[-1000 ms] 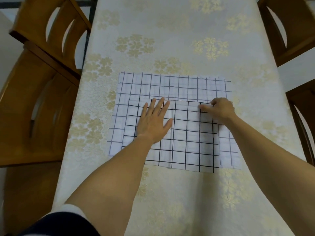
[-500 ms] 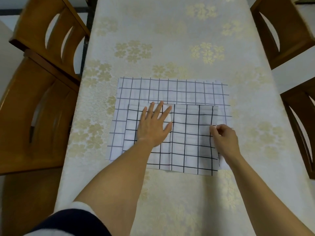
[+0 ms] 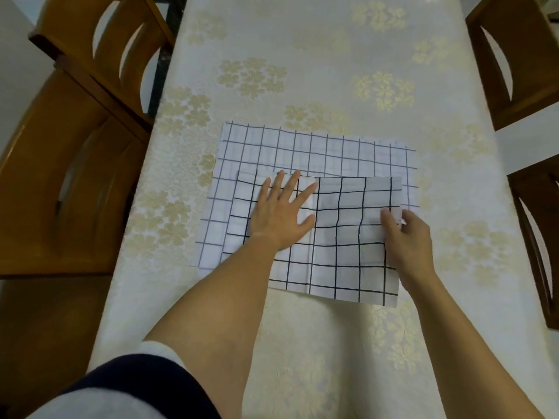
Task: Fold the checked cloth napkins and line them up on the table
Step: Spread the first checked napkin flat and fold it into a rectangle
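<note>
left chairs: two wooden ones, well left of the bold-check napkin, off the table edge
table: cream flowered cover, carries the bold-check napkin on its near half
fine-check napkin: thin grid, spread flat and unfolded, directly under the bold-check napkin; shows past its left, far and right edges
left hand: flat, fingers straight and spread, palm down on the left half of the bold-check napkin; grips nothing, only presses
bold-check napkin: thick black grid, lies on top, near edge hangs past the fine one toward the person; faint vertical crease about mid-width, just right of the left thumb; slight ripples in the right half
right hand: at the napkin's right edge, about mid-height; fingers curled, thumb and fingers pinch that edge, a small bit of cloth raised off the stack
right chairs: two wooden ones, well right of the bold-check napkin
step in hand: likely the start of a fold on the bold-check napkin, left hand as anchor, right hand with the free edge; no folded napkin is lined up on the table yet, so the task looks early
next move calls for: probably carry the pinched edge over to the left edge, corners matched, crease as hinge; left hand must clear out without dragging the cloth; lift only the top layer, since the fine-check napkin lies just beneath and could come along
</note>
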Tool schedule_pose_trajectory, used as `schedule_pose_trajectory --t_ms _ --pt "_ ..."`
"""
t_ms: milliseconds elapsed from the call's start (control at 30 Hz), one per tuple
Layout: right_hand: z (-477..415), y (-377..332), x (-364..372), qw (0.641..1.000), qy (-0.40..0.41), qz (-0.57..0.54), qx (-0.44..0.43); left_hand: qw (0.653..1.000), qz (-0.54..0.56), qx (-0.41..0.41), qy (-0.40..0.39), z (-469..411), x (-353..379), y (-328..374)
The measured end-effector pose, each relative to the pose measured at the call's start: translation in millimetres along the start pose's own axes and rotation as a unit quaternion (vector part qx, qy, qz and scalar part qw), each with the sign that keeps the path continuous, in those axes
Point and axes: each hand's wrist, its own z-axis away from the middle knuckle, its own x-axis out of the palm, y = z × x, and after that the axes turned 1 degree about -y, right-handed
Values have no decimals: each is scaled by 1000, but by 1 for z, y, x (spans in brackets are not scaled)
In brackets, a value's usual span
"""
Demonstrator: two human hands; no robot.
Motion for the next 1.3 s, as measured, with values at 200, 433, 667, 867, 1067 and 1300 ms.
schedule_pose_trajectory --t_ms 200,433,667,867,1067,1300 --pt "17 -32 6 994 -31 47 -98 1000 -10 1 -2 -1 3 0" --pt "24 -77 37 982 -86 53 -159 946 286 -10 154 9 -47 -20" --pt "33 -111 97 974 -108 103 -173 874 446 -107 160 52 -107 -61" --pt "36 -123 146 959 -171 140 -177 753 624 -209 8 64 -109 -60" --pt "38 -86 135 954 -171 92 -230 839 482 -251 -12 66 -76 -69" --pt "18 -4 129 890 -153 319 -289 877 396 -273 9 62 -53 -77"
